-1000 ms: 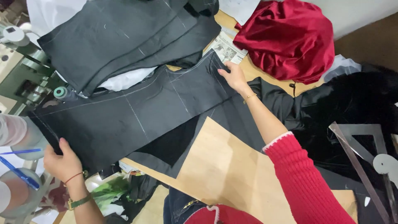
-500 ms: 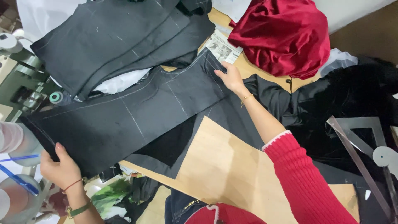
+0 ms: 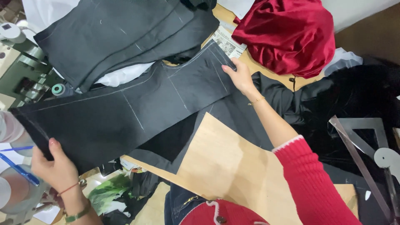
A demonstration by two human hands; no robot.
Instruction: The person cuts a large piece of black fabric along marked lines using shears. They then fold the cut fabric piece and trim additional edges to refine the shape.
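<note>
- Left hand [image 3: 56,166], lower left of frame: fingers closed over the lower-left end of a dark grey fabric panel [image 3: 125,112], edge pinched between thumb and fingers.
- Right hand [image 3: 238,76], upper centre: fingers extended, the panel's upper-right corner gripped at its edge.
- Panel is held stretched between both hands, running diagonally from lower left to upper centre; white chalk lines [image 3: 133,111] are seen across it.
- Beneath it: tan wooden tabletop [image 3: 225,162], more dark cloth under the panel's lower edge.
- Upper left: stack of similar dark grey cut pieces [image 3: 121,33] over white cloth [image 3: 125,75].
- Upper right: bunched red velvet fabric [image 3: 287,33]; printed paper [image 3: 225,41] just beside it.
- Right side: black fabric heap [image 3: 350,108], grey set square [image 3: 362,141] laid on it.
- Left edge: green sewing machine [image 3: 25,71], blue pen [image 3: 16,166].
</note>
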